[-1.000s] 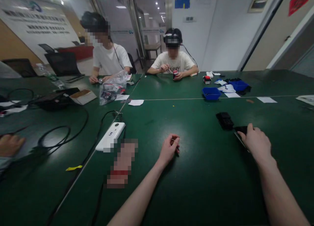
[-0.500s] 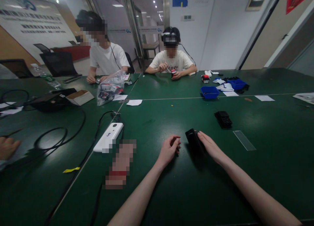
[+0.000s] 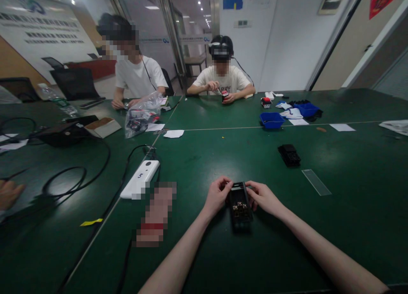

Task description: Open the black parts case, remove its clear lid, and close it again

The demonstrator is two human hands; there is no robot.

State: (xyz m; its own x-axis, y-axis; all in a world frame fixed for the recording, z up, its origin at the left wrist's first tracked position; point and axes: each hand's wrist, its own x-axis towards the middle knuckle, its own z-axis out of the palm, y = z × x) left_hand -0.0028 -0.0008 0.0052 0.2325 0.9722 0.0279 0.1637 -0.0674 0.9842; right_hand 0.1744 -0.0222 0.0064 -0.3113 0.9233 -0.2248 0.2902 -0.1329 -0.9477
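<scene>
Evidently left hand [image 3: 218, 196], right hand [image 3: 265, 198] clasp black case [image 3: 241, 222]; metal bits [image 3: 239, 207] inside indistinct.

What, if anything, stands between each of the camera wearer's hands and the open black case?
Nothing visible: the left hand and right hand both hold the black case by its sides. The clear strip lies off to the right, out of the way.

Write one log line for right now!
left hand: holds black case; right hand: holds same; inside: gold-coloured parts; clear strip: on table
</scene>
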